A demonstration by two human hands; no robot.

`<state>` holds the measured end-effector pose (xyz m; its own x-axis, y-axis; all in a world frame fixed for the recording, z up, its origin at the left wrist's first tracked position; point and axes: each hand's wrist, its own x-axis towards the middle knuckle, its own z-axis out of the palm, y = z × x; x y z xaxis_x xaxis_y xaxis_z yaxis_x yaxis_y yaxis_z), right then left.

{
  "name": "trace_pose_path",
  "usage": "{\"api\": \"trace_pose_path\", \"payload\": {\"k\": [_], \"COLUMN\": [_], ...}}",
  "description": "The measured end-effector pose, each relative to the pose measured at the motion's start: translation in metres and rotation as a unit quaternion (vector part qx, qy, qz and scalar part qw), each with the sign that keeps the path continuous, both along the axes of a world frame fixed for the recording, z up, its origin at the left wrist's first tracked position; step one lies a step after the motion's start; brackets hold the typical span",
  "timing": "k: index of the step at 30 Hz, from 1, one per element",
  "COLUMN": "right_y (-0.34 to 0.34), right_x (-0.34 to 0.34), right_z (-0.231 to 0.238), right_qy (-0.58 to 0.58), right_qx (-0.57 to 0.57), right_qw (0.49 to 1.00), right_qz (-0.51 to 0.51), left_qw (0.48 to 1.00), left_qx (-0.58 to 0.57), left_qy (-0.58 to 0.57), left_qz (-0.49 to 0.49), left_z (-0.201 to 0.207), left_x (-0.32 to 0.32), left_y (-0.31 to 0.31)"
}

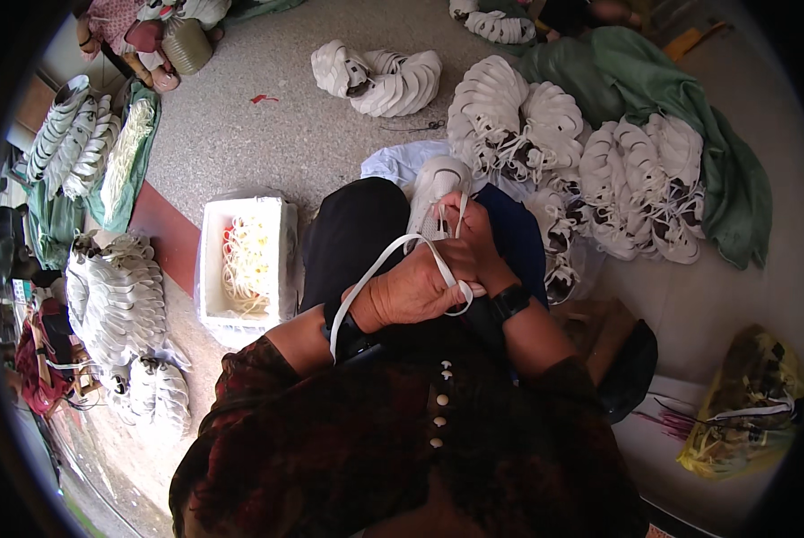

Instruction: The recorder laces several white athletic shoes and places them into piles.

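A white shoe [439,177] rests at my knees, its toe pointing away from me. My left hand [412,285] is closed on a flat white shoelace [366,280], which loops over its back and hangs down toward the wrist. Close against it, my right hand [475,235] is curled at the shoe's lacing holes, fingers pinched on a stretch of the same lace. The hands overlap, so the fingertips and part of the shoe's opening are hidden.
A white foam box [289,260] of loose laces stands left of my knee. Nested white shoes [119,300] are stacked farther left; more white shoes [639,184] lie right beside a green sack [734,188]. A yellow bag [747,408] sits lower right. Another person [119,22] is at the upper left.
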<state>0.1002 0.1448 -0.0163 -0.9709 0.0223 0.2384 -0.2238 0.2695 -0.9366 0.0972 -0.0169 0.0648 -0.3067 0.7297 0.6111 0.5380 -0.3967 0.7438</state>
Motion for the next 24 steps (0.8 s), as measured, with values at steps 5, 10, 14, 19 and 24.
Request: {"api": "trace_pose_path", "payload": {"k": [5,10,14,19,24], "right_y": [0.015,0.035,0.092,0.174,0.234], "right_x": [-0.019,0.003,0.059,0.144,0.187], "right_z": [-0.004,0.024,0.026,-0.014,-0.045], "right_qy": [-0.029,-0.006,-0.034,-0.154,-0.446], "right_qx": [-0.016,0.055,0.053,-0.163,0.199], "right_qw": [0.999,0.997,0.973,0.906,0.845], "right_qz": [-0.042,-0.049,-0.221,-0.359,-0.218], "left_qw": [0.996,0.935,0.810,0.695,0.496], "left_qx": [0.020,0.092,0.281,0.394,-0.021], "left_qy": [-0.083,-0.340,-0.506,-0.584,-0.803], "left_qz": [0.029,0.036,0.090,0.142,0.330], "left_z": [-0.011,-0.006,-0.010,-0.109,-0.215], "left_x": [-0.007,-0.025,-0.049,-0.053,-0.023], "left_y": [-0.004,-0.049,-0.128,-0.262,-0.331]}}
